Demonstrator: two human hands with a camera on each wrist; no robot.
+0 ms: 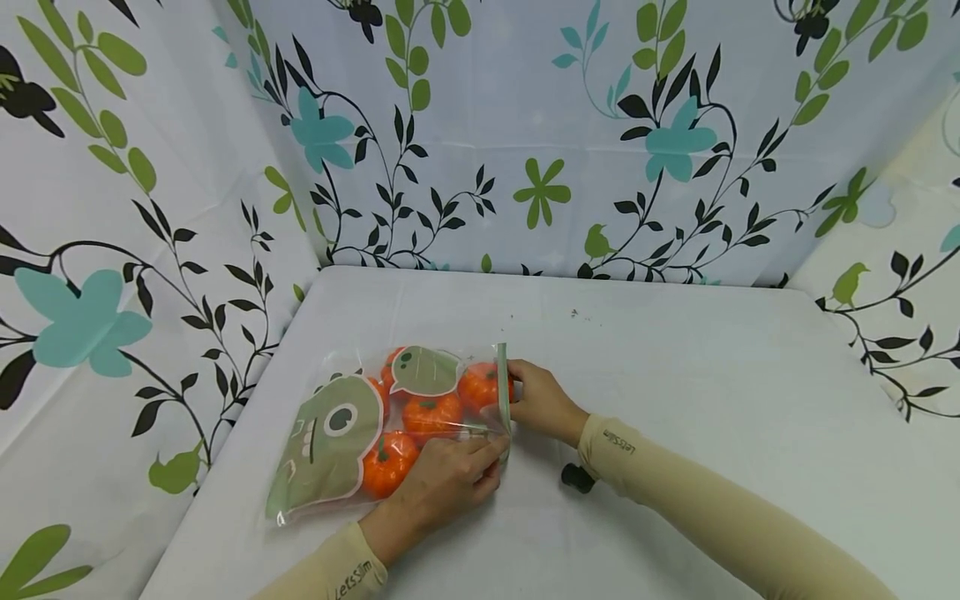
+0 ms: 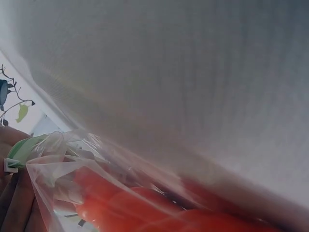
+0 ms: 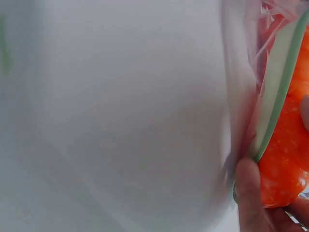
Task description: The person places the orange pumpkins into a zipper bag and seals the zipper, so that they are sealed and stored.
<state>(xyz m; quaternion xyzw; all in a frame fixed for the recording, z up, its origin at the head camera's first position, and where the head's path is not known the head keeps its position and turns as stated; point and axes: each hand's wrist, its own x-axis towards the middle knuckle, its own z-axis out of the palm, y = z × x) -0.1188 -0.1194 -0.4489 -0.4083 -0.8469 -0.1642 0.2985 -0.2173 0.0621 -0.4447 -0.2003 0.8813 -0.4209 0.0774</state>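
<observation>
A clear zip bag (image 1: 337,450) with a green dinosaur print lies on the table, holding several orange toy pumpkins (image 1: 432,415). Its green zip strip (image 1: 503,375) runs along the right end. My left hand (image 1: 453,475) pinches the near part of that edge; a small white slider (image 2: 10,166) shows by its fingers in the left wrist view. At the bag's mouth my right hand (image 1: 542,400) grips one orange pumpkin (image 3: 285,152). In the right wrist view the thumb lies against the pumpkin and the strip's lower end. The head view hides most of the right fingertips.
A small black round object (image 1: 577,478) sits on the white table (image 1: 675,367) beneath the right forearm. Curtains (image 1: 480,142) with leaf and flower prints hang behind the table and at both sides.
</observation>
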